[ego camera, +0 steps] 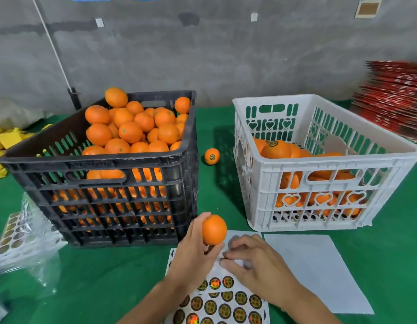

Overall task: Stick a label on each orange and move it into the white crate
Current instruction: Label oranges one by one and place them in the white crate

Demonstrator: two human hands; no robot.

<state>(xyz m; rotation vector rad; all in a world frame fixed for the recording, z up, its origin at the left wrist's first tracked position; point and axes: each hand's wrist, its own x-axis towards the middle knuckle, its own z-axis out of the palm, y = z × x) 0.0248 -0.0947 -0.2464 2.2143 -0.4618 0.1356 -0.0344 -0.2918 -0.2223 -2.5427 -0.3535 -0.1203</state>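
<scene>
Orange [214, 229] being gripped in left hand [193, 256] above sticker sheet [226, 302], near white crate [319, 164]. Right hand [254, 260] pinching a label [223, 259] off the sheet.

Unlabelled orange [214, 229] held above label sheet [228, 302]. One round label [224, 259] partly peeled at sheet's top. White crate [319, 183] partly filled with labelled oranges. One labelled orange [212, 156] lies on desk between crates.
</scene>
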